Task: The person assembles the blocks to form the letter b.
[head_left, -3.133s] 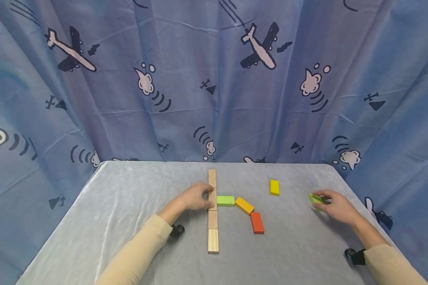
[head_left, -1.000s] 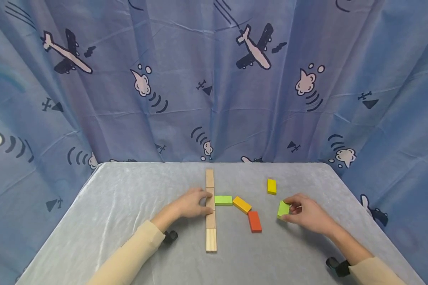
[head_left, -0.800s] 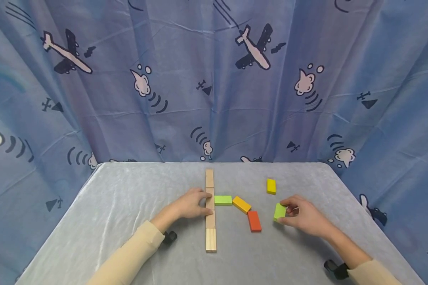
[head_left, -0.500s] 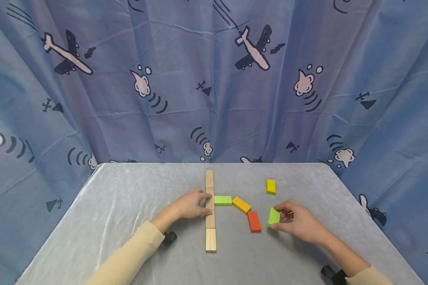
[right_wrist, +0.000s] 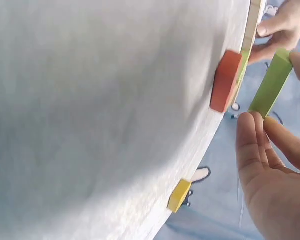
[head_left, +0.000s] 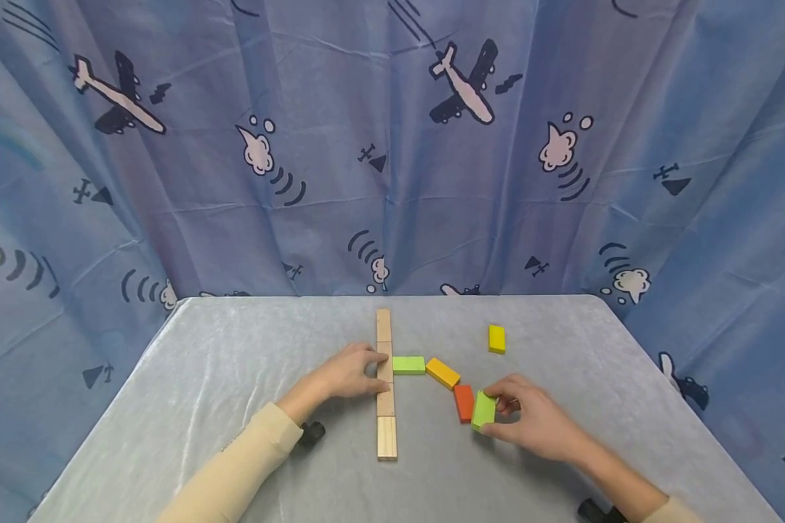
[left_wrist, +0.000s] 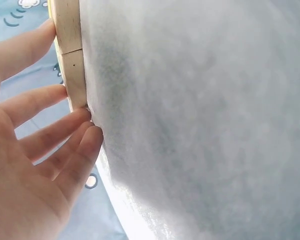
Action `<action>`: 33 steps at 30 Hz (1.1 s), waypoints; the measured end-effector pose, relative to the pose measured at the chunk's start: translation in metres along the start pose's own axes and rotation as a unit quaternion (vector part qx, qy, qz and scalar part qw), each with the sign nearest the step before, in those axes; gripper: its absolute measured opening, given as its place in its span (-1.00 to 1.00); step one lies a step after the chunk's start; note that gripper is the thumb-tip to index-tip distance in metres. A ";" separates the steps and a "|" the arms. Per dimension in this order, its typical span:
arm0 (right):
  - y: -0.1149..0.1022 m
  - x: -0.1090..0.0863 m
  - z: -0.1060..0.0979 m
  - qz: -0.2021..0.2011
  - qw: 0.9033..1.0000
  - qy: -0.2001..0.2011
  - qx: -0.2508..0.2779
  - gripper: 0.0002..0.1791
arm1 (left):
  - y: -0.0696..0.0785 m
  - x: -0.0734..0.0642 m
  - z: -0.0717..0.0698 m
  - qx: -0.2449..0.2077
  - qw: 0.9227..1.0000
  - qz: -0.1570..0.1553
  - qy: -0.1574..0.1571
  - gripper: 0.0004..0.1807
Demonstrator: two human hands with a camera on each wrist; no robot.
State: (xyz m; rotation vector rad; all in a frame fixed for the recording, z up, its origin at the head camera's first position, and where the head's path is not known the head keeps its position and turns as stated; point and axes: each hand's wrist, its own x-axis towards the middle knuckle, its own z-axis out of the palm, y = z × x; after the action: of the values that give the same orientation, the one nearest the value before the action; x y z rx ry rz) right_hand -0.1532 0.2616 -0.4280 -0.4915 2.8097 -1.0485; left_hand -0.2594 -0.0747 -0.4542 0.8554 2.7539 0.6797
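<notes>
My right hand (head_left: 530, 418) pinches a light green wooden block (head_left: 483, 410) between thumb and fingers. In the right wrist view that green block (right_wrist: 271, 85) is held up off the cloth. From the head it overlaps the right edge of a red block (head_left: 463, 404). My left hand (head_left: 348, 374) touches the left side of a straight row of plain wooden blocks (head_left: 384, 327) with thumb and fingertips. The left wrist view has its fingers fairly straight against the row (left_wrist: 74, 75). A second green block (head_left: 408, 365) lies against the row, followed by an orange block (head_left: 443, 373) and the red one in a curve.
A yellow block (head_left: 496, 339) lies alone farther back on the right. Pale cloth covers the table (head_left: 268, 327), and a blue curtain (head_left: 327, 145) with printed aeroplanes hangs behind its far edge.
My right hand has carried the green block leftward and a little nearer, from the table's right side to beside the red block. My left hand stays at the wooden row.
</notes>
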 end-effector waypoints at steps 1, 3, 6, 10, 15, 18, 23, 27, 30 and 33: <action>-0.001 -0.001 0.001 -0.001 1.000 -0.003 0.000 -0.42 | 0.000 0.000 0.000 -0.001 1.000 -0.002 -0.001 -0.33; -0.003 -0.002 0.004 -0.004 1.000 -0.008 -0.001 -0.43 | 0.001 0.001 0.000 -0.001 1.000 -0.006 -0.003 -0.32; -0.005 -0.004 0.009 -0.019 1.000 -0.012 0.001 -0.44 | 0.001 0.001 0.000 -0.001 1.000 -0.010 -0.005 -0.32; -0.007 -0.006 0.015 -0.040 0.999 -0.013 -0.003 -0.44 | 0.001 0.002 -0.001 -0.001 1.000 -0.010 -0.006 -0.32; -0.010 -0.008 0.021 -0.060 0.998 -0.025 -0.015 -0.43 | 0.002 0.001 -0.002 -0.002 1.000 -0.008 -0.008 -0.32; -0.011 -0.007 0.023 -0.047 0.998 -0.049 -0.014 -0.41 | 0.002 0.001 -0.001 0.000 1.000 -0.010 -0.008 -0.32; -0.013 -0.006 0.027 -0.016 0.996 -0.087 -0.032 -0.38 | 0.002 0.001 -0.001 -0.002 1.000 -0.012 -0.007 -0.32; -0.012 -0.006 0.028 -0.006 0.993 -0.105 -0.047 -0.37 | 0.002 0.001 0.000 -0.002 1.000 -0.014 -0.008 -0.33; -0.013 -0.006 0.027 -0.005 0.992 -0.113 -0.047 -0.35 | 0.002 0.002 0.000 0.001 1.000 -0.016 -0.010 -0.32; -0.014 -0.007 0.027 -0.005 0.992 -0.117 -0.049 -0.35 | 0.003 0.001 0.000 0.002 1.000 -0.016 -0.011 -0.32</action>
State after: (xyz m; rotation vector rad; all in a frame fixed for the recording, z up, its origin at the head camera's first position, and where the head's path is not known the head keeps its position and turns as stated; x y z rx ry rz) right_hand -0.1374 0.2375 -0.4392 -0.5978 2.6623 -0.7985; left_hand -0.2592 -0.0720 -0.4531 0.8134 2.7439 0.6558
